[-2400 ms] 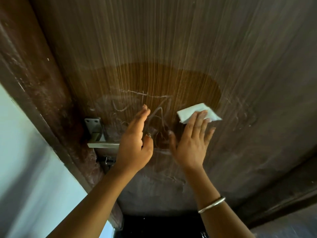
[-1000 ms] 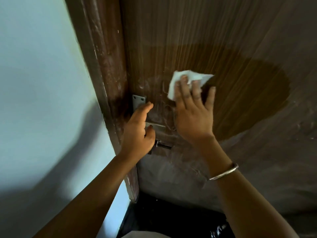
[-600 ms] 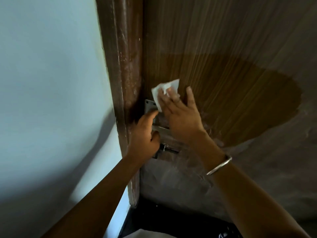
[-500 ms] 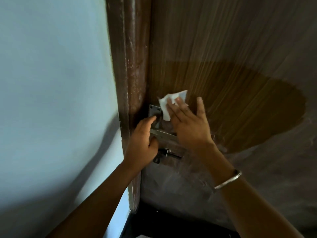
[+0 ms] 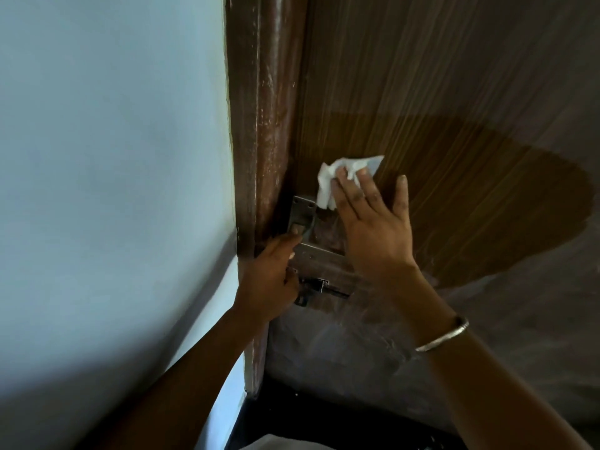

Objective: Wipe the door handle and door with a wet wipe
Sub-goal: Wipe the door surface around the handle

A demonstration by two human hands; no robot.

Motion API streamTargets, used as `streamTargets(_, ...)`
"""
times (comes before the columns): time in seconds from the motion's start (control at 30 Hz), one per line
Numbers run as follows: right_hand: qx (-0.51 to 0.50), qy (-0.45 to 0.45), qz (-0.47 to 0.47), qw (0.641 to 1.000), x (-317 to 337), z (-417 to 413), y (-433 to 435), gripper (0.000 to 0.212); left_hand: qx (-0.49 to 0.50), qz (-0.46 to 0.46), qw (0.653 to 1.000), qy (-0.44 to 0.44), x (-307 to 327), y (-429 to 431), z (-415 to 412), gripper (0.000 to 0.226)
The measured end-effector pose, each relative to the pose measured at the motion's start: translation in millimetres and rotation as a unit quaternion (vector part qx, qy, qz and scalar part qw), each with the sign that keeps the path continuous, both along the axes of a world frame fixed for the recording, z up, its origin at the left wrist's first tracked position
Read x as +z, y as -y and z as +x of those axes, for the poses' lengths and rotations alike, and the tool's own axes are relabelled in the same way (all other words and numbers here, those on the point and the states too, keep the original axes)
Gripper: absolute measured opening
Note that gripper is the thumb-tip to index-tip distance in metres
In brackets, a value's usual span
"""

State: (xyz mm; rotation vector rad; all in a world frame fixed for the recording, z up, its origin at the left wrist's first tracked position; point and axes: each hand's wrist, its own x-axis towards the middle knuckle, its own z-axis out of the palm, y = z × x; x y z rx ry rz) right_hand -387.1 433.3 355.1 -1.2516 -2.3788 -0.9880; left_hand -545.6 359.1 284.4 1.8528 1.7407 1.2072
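Note:
The brown wooden door (image 5: 454, 76) fills the right half of the view, with a darker wet patch (image 5: 470, 196) across its middle. A metal door handle (image 5: 316, 254) on a plate (image 5: 302, 212) sits at the door's left edge. My right hand (image 5: 373, 228) presses a crumpled white wet wipe (image 5: 328, 183) flat against the door, just above and right of the plate. My left hand (image 5: 269, 284) is curled around the handle's left end, next to the frame. A small latch (image 5: 321, 287) shows below the handle.
The dark brown door frame (image 5: 259, 125) runs vertically left of the door. A pale blue wall (image 5: 113, 157) takes up the left half. A dark floor (image 5: 324, 417) lies at the bottom. A metal bangle (image 5: 444, 336) circles my right wrist.
My right hand has carried the wipe leftward across the door to a spot beside the handle plate. My left hand moved from flat on the door to gripping the handle.

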Motion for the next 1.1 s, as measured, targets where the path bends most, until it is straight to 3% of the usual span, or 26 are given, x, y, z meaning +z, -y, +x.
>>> streamTargets(0.17, 0.032, 0.124, 0.006, 0.992, -7, -27, -4, 0.053, 0.035, 0.017, 0.996, -0.082, 12, -4, 6, 0.049)
streamTargets(0.33, -0.004, 0.031, -0.020, 0.999, -25, 30, 8, 0.053, 0.016, 0.016, 0.995, -0.095, 7, 0, -2, 0.051)
streamTargets(0.53, 0.036, 0.061, 0.033, 0.997, -7, 42, -8, 0.057, 0.038, 0.016, 0.996, -0.079, 5, -3, 6, 0.049)
streamTargets(0.6, 0.049, 0.115, 0.046, 0.991, -6, 31, -13, 0.056, 0.047, 0.022, 0.995, -0.086, 3, -2, 6, 0.052)
streamTargets(0.67, 0.064, 0.247, 0.046, 0.966, -15, 29, -14, 0.054, 0.047, 0.030, 0.994, -0.096, 2, -1, 7, 0.053)
streamTargets(0.73, 0.069, 0.320, 0.023, 0.945, -20, 36, -10, 0.055, 0.051, 0.029, 0.993, -0.098, 1, 0, 5, 0.052)
streamTargets(0.93, 0.078, 0.272, 0.088, 0.955, -2, 42, -29, 0.063, 0.068, 0.027, 0.991, -0.116, -1, -1, 8, 0.055)
streamTargets(1.03, 0.066, 0.312, 0.115, 0.941, -23, 31, -33, 0.074, 0.063, 0.019, 0.991, -0.115, -2, 0, 7, 0.056)
streamTargets(1.1, 0.074, 0.343, 0.099, 0.931, -45, 31, -29, 0.069, 0.055, 0.018, 0.991, -0.121, -2, 1, 5, 0.057)
